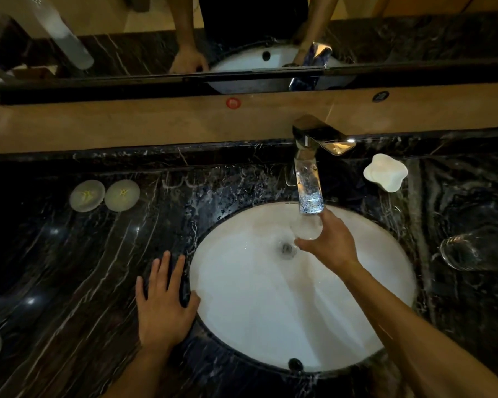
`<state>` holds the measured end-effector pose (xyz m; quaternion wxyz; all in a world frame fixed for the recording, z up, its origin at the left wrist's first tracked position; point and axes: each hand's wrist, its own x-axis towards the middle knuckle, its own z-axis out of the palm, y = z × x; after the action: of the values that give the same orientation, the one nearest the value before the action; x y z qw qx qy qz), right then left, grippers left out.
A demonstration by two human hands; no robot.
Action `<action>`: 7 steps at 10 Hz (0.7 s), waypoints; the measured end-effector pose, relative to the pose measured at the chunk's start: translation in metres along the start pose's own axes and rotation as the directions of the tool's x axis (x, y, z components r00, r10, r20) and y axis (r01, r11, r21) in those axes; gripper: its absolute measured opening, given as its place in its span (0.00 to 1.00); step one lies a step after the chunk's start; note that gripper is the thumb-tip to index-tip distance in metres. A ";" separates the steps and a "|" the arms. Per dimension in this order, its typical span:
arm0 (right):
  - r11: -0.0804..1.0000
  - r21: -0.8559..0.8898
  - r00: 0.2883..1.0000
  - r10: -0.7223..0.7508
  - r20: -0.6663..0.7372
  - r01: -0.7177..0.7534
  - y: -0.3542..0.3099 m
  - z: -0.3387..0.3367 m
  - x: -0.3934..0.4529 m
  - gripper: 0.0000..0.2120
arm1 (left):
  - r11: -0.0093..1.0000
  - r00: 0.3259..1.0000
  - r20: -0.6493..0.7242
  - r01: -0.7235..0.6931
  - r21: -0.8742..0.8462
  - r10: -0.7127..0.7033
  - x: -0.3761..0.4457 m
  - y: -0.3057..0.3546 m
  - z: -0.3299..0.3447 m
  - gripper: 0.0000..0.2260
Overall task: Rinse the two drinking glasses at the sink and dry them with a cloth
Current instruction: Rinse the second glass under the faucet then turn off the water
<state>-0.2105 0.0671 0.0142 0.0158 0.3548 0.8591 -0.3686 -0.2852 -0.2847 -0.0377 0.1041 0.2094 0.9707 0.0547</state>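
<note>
Your left hand (pixel 163 305) flat, fingers spread, on counter (pixel 69 268) | right hand (pixel 328 242) holds glass (pixel 306 228) under tap (pixel 309 185) | wet, slippery, fragile: grip its sides firmly

Two round pale discs (pixel 104 195) and a white dish (pixel 385 172) sit on dark marble counter (pixel 69 254).

We have one view only, from a wide-angle camera on the head, looking steeply down and forward. It sits close above the sink (pixel 299 326) and dark bench (pixel 69 268), with the mirror (pixel 127 38) along the top edge.
</note>
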 end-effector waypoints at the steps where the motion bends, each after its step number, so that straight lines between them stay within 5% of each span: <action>1: 0.987 0.140 0.996 0.072 0.050 -0.078 0.002 -0.002 0.000 0.37 | 1.000 1.000 -0.007 -0.005 -0.004 0.005 0.000 0.000 -0.001 0.36; 7: 0.964 0.220 0.988 0.131 0.087 -0.147 0.008 0.015 -0.004 0.38 | 1.000 1.000 0.010 0.014 -0.008 -0.013 0.001 0.001 -0.001 0.36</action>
<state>-0.2058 0.0585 -0.0009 0.0319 0.4004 0.7836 -0.4740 -0.2857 -0.2837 -0.0371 0.1101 0.2026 0.9714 0.0569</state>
